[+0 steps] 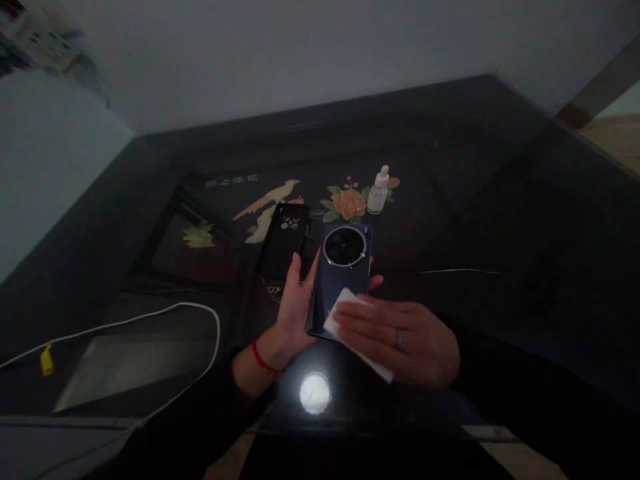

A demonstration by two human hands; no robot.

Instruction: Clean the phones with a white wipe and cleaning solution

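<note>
A dark blue smartphone [334, 283] with a large round camera ring is held back side up, tilted above the table. My left hand [296, 307] grips it from the left and beneath, with fingertips showing past its right edge. Over the lower part of the phone's back, my right hand [400, 337] presses a folded white wipe [350, 298] flat under its fingers. Just left and beyond the phone, a black phone case [283, 241] lies on the table, a small chain at its lower end. Behind the phone stands a clear dropper bottle [377, 195] with a white top.
The glossy black table [465, 220] has a flower and bird picture on its top. A white cable [193, 305] with a yellow tag [47, 361] runs along the left. Pale walls border the table's back, and a power strip [45, 43] is at upper left.
</note>
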